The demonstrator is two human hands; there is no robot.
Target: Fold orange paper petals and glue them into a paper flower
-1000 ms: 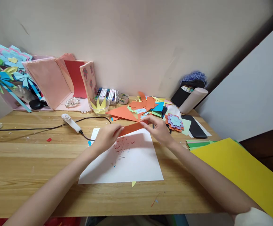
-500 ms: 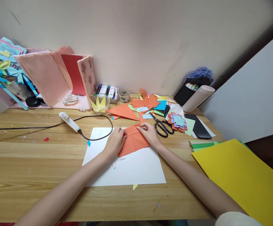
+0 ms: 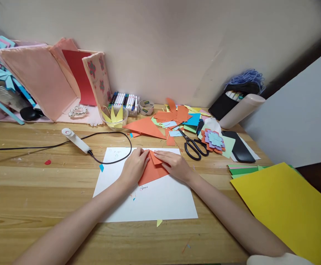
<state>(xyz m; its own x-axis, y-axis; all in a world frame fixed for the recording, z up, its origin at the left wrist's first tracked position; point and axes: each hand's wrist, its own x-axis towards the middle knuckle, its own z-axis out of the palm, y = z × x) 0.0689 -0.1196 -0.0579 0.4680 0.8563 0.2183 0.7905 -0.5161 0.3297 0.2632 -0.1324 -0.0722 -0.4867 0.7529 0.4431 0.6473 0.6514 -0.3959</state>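
An orange paper piece [image 3: 151, 172] lies on a white sheet [image 3: 146, 197] in the middle of the wooden desk [image 3: 38, 191]. My left hand [image 3: 134, 167] presses down on the orange paper's left side with its fingers together. My right hand [image 3: 174, 164] lies flat on the right side, fingers stretched over a folded flap near the top. Part of the orange paper is hidden under both hands.
Black scissors [image 3: 192, 146] lie just right of the sheet, beside a pile of coloured paper scraps [image 3: 174, 119] and a layered paper flower [image 3: 214, 140]. A corded white tool [image 3: 76, 140] is at the left, its cable looping onto the sheet. A yellow sheet [image 3: 284, 206] covers the right corner.
The orange paper, held up in the air a second ago, now lies on the white sheet. My right hand has folded a flap over and both hands press it flat.
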